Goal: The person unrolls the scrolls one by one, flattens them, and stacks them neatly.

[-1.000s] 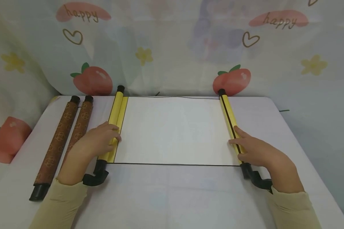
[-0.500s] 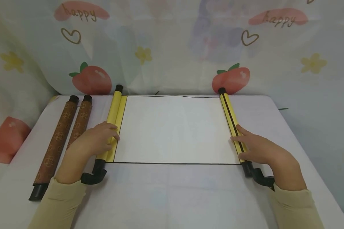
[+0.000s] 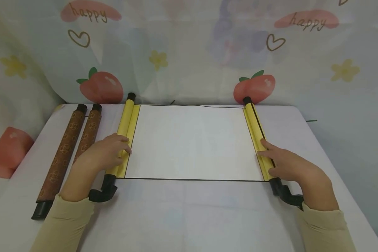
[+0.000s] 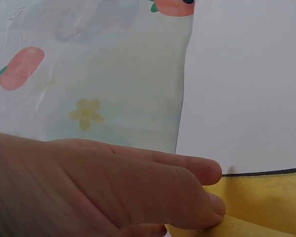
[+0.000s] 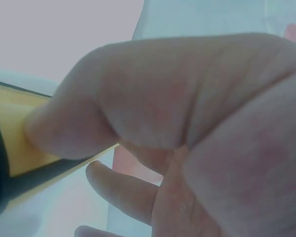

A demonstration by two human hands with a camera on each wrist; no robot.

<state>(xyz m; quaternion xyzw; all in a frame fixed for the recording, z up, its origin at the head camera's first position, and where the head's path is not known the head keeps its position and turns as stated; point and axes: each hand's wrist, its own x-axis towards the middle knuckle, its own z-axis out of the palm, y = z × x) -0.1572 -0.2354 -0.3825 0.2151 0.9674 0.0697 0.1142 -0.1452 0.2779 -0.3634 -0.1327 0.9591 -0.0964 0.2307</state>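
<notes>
While the scroll (image 3: 192,143) lies spread across the table (image 3: 182,217), the left hand (image 3: 105,154) rests loosely bent fingers on its left roll (image 3: 123,126); the right hand (image 3: 289,166) touches its right roll (image 3: 257,129) with parted fingers.

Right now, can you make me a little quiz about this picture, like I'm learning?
1. How many brown rolls lie on the table?
2. True or false: the right hand touches a yellow roller.
3. Where is the bent black handle on each yellow roller? A) the end farthest from the person; B) the middle; C) the end nearest the person.

Key: 1. Two. 2. True. 3. C.
</notes>
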